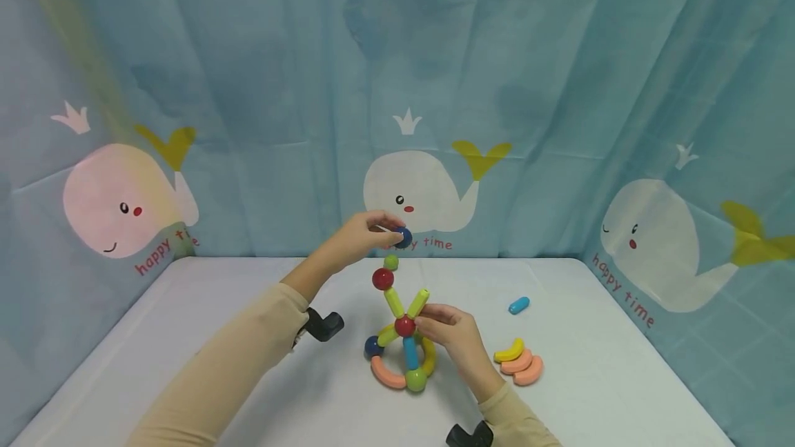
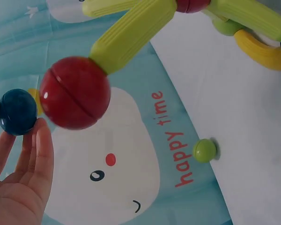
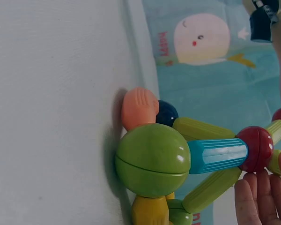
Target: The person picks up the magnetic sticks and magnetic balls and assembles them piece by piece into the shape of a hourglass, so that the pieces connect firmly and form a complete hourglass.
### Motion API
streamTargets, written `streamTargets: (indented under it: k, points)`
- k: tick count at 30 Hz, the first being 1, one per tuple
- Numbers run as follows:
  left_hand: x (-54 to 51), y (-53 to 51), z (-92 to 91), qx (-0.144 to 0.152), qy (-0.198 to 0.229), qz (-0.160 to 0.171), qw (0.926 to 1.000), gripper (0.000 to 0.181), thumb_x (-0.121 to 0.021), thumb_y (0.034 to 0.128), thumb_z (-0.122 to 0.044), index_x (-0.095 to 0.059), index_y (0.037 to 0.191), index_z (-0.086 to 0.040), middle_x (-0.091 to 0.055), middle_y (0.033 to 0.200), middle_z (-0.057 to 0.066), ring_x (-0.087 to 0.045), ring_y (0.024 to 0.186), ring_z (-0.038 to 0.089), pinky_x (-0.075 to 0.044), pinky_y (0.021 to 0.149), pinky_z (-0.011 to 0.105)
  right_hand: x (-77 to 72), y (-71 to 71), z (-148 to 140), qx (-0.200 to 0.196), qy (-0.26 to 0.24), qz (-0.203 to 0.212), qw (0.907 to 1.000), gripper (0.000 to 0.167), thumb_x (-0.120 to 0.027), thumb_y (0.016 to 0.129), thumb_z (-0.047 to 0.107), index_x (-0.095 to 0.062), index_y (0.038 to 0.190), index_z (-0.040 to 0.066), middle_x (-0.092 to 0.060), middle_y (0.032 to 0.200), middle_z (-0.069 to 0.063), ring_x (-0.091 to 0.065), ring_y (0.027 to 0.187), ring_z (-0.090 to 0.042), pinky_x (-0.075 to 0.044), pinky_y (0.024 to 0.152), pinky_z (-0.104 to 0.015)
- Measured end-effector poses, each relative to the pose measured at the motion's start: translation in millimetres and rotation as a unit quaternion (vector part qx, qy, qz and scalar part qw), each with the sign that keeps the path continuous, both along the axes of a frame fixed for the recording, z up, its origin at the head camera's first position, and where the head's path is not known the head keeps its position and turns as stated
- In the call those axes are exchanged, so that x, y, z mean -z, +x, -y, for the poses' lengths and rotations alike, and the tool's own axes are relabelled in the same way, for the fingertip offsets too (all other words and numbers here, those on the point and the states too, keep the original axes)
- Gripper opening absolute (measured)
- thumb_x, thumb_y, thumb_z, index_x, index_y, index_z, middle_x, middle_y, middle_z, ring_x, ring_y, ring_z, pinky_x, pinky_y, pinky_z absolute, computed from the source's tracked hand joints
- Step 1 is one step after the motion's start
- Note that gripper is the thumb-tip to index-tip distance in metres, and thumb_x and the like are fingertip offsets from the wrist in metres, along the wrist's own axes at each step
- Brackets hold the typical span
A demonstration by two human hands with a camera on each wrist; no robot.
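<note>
My left hand (image 1: 360,239) pinches a dark blue ball (image 1: 404,238) between thumb and fingertips, above a red ball (image 1: 382,279) topping one yellow-green stick of a standing structure. In the left wrist view, the blue ball (image 2: 17,112) is beside that red ball (image 2: 76,93), with a small gap. My right hand (image 1: 458,342) grips the structure at its central red ball (image 1: 405,326); the right wrist view shows fingertips against this ball (image 3: 255,149). Yellow-green sticks and a blue stick (image 1: 411,353) join there. Below lies a ring of curved pieces (image 1: 388,373) and balls.
A loose green ball (image 1: 390,262) sits behind the structure near the table's back edge. To the right lie a short blue stick (image 1: 519,305), a yellow curved piece (image 1: 510,351) and two salmon curved pieces (image 1: 528,370). A whale-print curtain (image 1: 267,123) surrounds the white table (image 1: 596,336).
</note>
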State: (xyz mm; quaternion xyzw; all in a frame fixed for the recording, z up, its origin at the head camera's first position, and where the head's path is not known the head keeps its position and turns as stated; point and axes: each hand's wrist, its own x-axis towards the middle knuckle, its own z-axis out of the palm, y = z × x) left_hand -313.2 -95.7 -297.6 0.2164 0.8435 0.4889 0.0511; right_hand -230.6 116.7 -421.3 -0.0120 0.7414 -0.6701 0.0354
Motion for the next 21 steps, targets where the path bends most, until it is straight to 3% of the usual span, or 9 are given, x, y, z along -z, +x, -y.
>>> streamTargets:
  k: [9, 16, 21]
  points:
    - [6.8, 4.1, -13.6, 0.033, -0.056, -0.011, 0.9979, 0.032, -0.067, 0.0939, -0.034, -0.069, 0.119, -0.015, -0.070, 0.113, 0.005, -0.069, 0.092, 0.016, -0.058, 0.090, 0.037, 6.1, 4.1, -7, -0.048, -0.021, 0.030, 0.9982, 0.048, -0.072, 0.091, 0.032, -0.065, 0.127, 0.002, -0.069, 0.125, -0.012, -0.071, 0.102, -0.015, -0.057, 0.095, -0.036]
    - [4.9, 5.5, -19.7, 0.044, -0.073, -0.014, 0.9963, 0.033, -0.068, 0.0933, -0.035, -0.069, 0.120, -0.015, -0.070, 0.113, 0.004, -0.068, 0.100, 0.023, -0.058, 0.085, 0.035, 13.0, 10.9, -10, -0.064, 0.014, 0.036, 0.9972, 0.044, -0.074, 0.089, 0.029, -0.067, 0.125, 0.005, -0.072, 0.120, -0.009, -0.068, 0.105, -0.013, -0.056, 0.093, -0.032]
    - [4.5, 5.0, -21.1, 0.062, -0.076, -0.006, 0.9951, 0.031, -0.069, 0.0921, -0.033, -0.071, 0.118, -0.016, -0.073, 0.108, 0.002, -0.067, 0.094, 0.017, -0.058, 0.082, 0.033, 17.1, 13.9, -9, -0.082, 0.006, 0.041, 0.9958, 0.042, -0.074, 0.088, 0.023, -0.066, 0.123, 0.000, -0.072, 0.118, -0.011, -0.067, 0.103, -0.013, -0.056, 0.089, -0.027]
